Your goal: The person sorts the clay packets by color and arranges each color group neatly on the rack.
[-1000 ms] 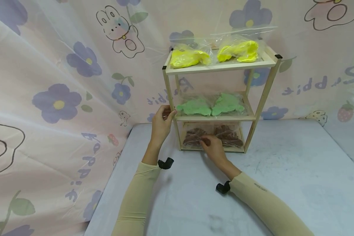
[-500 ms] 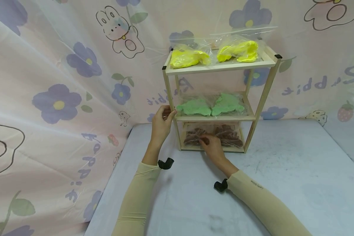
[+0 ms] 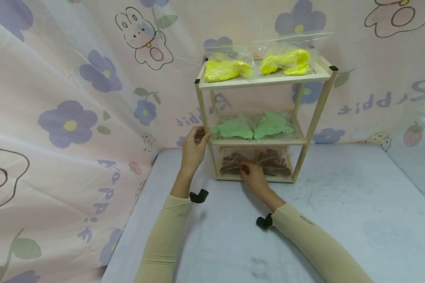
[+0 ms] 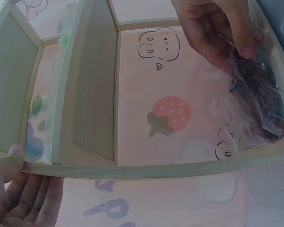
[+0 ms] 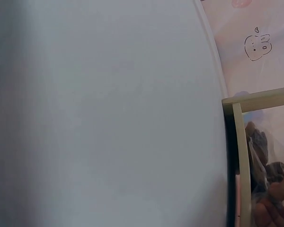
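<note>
Head view: left hand [image 3: 194,146] grips the front-left post of the three-tier pale wooden rack [image 3: 313,118], thumb and fingers wrapped just below the middle shelf. Right hand [image 3: 254,176] reaches into the bottom tier and pinches the clear plastic bag of dark brown clay [image 3: 233,164]. That bag lies on the lowest shelf, left of a second brown bag [image 3: 274,162] that sits just beside the pinch.

Left wrist view confirms it: thumb and forefinger [image 4: 241,35] are closed on crinkled film at the bag's top edge, not on the clay itself.

My read on doing this well:
- Film-only pinch may slip or stretch; take a fuller hold including the lump under it.
- Move the bag straight through the front opening, low, clear of the middle shelf above the hand.
- Keep the post hold firm; the rack looks light and could skid on the grey tabletop [image 3: 340,204].
- Watch the neighbouring bag, whose film may drag along.
</note>
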Demonstrator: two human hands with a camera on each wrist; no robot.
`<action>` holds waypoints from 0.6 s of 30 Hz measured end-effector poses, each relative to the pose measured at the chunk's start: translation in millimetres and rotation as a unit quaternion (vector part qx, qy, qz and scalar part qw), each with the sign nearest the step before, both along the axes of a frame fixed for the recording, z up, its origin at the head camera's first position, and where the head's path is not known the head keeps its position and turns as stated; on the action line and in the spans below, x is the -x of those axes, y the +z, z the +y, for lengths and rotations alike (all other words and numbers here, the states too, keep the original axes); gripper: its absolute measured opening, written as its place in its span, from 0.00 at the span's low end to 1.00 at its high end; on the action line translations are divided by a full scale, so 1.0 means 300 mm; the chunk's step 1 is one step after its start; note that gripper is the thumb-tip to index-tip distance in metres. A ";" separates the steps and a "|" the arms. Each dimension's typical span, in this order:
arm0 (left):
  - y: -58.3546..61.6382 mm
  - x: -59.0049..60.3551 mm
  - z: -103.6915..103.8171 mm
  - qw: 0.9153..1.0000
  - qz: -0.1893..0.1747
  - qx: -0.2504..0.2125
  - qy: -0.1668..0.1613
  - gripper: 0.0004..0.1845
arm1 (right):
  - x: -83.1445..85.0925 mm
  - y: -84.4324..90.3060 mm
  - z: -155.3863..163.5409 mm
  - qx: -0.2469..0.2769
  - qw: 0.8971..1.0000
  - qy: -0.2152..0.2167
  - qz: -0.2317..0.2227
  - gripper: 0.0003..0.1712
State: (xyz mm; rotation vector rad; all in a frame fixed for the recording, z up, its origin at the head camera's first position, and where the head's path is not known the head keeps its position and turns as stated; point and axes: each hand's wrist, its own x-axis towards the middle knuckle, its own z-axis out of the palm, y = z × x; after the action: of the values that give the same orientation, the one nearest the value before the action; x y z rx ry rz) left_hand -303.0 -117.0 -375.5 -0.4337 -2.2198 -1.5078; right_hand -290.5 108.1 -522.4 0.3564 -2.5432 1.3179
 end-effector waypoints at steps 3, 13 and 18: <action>0.001 0.000 0.002 1.000 -0.002 0.000 0.001 0.18 | -0.002 0.000 0.002 -0.001 1.000 0.000 -0.005 0.17; -0.015 -0.004 -0.003 1.000 -0.017 -0.007 -0.010 0.20 | -0.032 0.013 0.018 0.015 1.000 0.018 -0.013 0.27; -0.050 -0.017 -0.014 1.000 0.001 0.005 -0.014 0.22 | -0.066 0.032 0.029 -0.003 1.000 0.017 -0.001 0.27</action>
State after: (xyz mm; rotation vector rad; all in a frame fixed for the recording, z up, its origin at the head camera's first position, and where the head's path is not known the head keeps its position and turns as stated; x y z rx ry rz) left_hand -297.9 -121.3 -390.5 -0.4708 -2.2294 -1.5110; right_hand -270.6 116.9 -512.6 0.4017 -2.5543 1.3231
